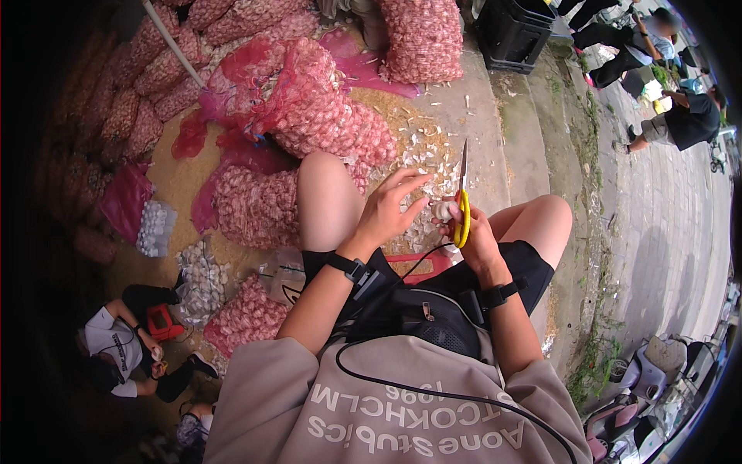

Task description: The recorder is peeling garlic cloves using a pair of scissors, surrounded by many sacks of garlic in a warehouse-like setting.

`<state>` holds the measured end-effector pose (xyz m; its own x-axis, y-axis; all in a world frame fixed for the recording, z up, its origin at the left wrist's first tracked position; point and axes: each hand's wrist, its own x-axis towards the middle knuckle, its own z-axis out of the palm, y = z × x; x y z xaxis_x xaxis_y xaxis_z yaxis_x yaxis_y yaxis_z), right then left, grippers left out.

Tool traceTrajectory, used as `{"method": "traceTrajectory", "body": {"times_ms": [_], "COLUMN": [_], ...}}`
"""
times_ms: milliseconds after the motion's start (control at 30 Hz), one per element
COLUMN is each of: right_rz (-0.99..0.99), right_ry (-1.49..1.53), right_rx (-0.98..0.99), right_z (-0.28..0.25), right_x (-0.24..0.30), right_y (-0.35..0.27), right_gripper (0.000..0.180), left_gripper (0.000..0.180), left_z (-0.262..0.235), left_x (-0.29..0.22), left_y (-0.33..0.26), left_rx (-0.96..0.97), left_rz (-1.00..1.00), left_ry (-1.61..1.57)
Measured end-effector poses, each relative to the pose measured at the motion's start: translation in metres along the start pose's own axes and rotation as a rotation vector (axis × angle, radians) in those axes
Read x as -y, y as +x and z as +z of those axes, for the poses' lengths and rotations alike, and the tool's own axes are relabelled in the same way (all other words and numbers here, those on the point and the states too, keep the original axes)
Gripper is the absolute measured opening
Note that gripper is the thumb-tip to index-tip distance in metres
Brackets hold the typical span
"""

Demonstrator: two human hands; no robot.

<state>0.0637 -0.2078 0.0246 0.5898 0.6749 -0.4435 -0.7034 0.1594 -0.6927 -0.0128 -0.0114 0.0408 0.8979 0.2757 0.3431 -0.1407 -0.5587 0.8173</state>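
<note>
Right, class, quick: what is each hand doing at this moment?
Left hand: open, fingers spread, holding nothing, reaching toward the garlic bulb.
Right hand: closed on the yellow-handled scissors, blade pointing up, with the garlic bulb at its fingertips.

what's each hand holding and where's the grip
The right hand has its grip on the yellow handles of the scissors, blade pointing up, plus a garlic bulb at its fingertips. The left hand is open, holding nothing.
</note>
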Motion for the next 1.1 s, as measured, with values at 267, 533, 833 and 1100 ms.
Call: {"method": "traceTrajectory", "body": {"times_ms": [267,533,833,1100], "right_rz": [0.072,0.044,-0.002,0.027], "right_ry": [0.089,0.142,0.178,0.094], "right_rx": [-0.021,0.011,-0.001,0.065], "right_z": [-0.003,-0.009,-0.003,-0.009], "right_x": [-0.005,-0.013,-0.009,-0.009], "right_y": [0.0,0.001,-0.002,0.003], "right_gripper": [0.032,0.035,0.038,0.041], "left_gripper": [0.035,0.021,0.011,0.008], "left_z": [0.004,0.015,0.011,0.012], "left_x": [-0.011,-0.002,-0.009,-0.003], "left_y": [-0.005,-0.007,-0.006,-0.004], "left_rx": [0.242,0.247,0.139,0.085], "left_rz": [0.071,-0.053,0.105,0.166], "left_ry": [0.076,-0.249,-0.031,0.071]}}
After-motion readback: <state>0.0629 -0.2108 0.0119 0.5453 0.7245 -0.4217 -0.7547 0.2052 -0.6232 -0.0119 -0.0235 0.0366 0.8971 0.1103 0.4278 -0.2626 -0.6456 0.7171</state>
